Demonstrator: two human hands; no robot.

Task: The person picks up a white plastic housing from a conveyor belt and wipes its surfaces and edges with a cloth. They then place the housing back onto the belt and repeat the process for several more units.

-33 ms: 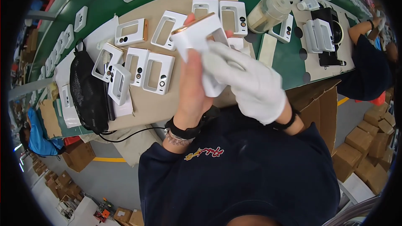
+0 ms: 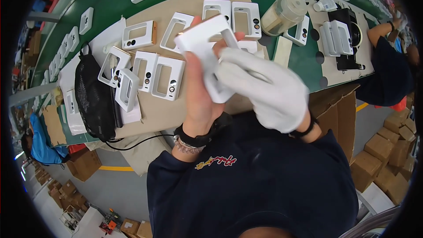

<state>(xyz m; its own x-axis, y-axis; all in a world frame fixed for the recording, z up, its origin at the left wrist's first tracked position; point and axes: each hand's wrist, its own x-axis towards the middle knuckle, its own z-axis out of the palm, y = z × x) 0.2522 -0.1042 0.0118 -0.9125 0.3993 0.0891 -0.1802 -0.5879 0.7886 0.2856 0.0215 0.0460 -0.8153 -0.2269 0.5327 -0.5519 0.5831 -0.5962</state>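
My bare left hand (image 2: 200, 92) grips a white plastic frame housing (image 2: 198, 39) with a rectangular opening and a gold-coloured edge, held tilted above the table. Its thumb lies along the near face, and other fingertips show past the far side. In a white glove, my right hand (image 2: 269, 86) presses its closed fingers against the right side of the same housing; its fingertips are partly hidden and slightly blurred. Behind and to the left, several like housings lie on the tan work mat, among them one with a gold edge (image 2: 140, 35) and an upright pair (image 2: 168, 78).
A black mesh pouch (image 2: 92, 94) lies at the left beside leaning housings. To the right stand a clear plastic jar (image 2: 284, 13), a pale block (image 2: 282, 52) and a black holder (image 2: 350, 59). An open cardboard box (image 2: 337, 114) is below the table edge; a co-worker's arm (image 2: 381, 28) is far right.
The held housing has turned slightly, so more of its opening shows. My gloved right hand has shifted a little to the right and down along it.
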